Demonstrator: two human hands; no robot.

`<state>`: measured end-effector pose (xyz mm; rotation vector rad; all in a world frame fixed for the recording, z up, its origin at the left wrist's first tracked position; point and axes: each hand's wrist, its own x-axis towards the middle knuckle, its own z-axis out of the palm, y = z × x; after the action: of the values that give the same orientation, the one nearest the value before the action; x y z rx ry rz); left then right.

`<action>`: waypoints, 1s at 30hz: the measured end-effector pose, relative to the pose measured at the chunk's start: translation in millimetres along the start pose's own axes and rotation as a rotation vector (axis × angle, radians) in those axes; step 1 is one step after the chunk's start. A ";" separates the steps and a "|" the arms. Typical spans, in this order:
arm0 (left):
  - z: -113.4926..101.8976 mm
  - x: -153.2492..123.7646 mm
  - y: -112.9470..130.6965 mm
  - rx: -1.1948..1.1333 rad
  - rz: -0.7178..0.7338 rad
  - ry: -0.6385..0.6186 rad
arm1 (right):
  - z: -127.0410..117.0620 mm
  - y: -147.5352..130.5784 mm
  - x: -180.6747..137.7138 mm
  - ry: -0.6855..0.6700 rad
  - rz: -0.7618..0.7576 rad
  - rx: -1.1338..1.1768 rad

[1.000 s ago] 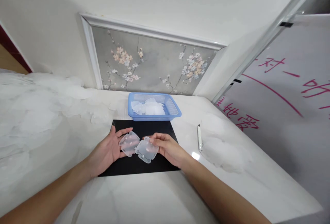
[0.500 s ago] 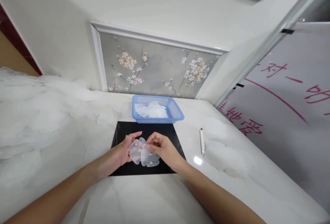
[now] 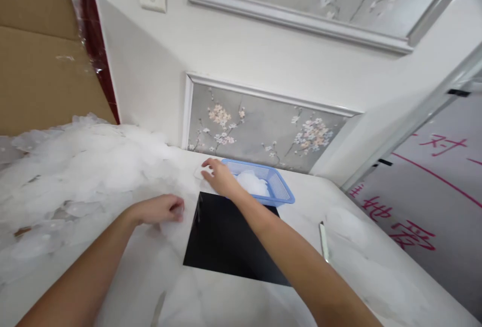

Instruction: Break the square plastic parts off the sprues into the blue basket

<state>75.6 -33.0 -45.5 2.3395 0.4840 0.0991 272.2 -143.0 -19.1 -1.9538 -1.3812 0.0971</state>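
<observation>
My left hand [image 3: 160, 209] rests on the white table at the edge of a big heap of translucent plastic pieces [image 3: 75, 176]. Its fingers are curled in, with a pale bit at the fingertips that I cannot make out. My right hand [image 3: 218, 176] reaches across the black mat [image 3: 226, 241] to the table just left of the blue basket [image 3: 282, 194]. Its fingers are bent down onto a translucent plastic piece [image 3: 198, 172] lying there. The basket holds more such pieces [image 3: 250, 182].
A white pen-like tool [image 3: 323, 240] lies right of the mat, beside more translucent pieces [image 3: 346, 221]. A whiteboard with red writing [image 3: 433, 191] leans at the right. Behind are the wall with flowered panels and a cardboard sheet [image 3: 41, 66] at the left.
Both hands have left the mat, where they held two translucent pieces together. The left went to the heap, the right to the spot beside the basket. The camera tilted up and left.
</observation>
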 end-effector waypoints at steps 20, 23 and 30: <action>7.0 25.1 -14.0 0.193 0.004 0.533 | 62.8 -35.6 -9.9 -0.182 -0.112 -0.307; 22.9 19.7 7.7 0.146 0.059 0.451 | 35.7 -32.0 -48.8 -0.143 -0.076 -0.371; 40.2 -1.7 36.0 0.221 0.043 0.363 | -18.6 -8.9 -111.4 -0.231 0.054 -0.510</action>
<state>93.8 -83.7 -50.1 2.5591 0.6484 0.5211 226.7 -245.1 -37.5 -2.4622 -1.6195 -0.0080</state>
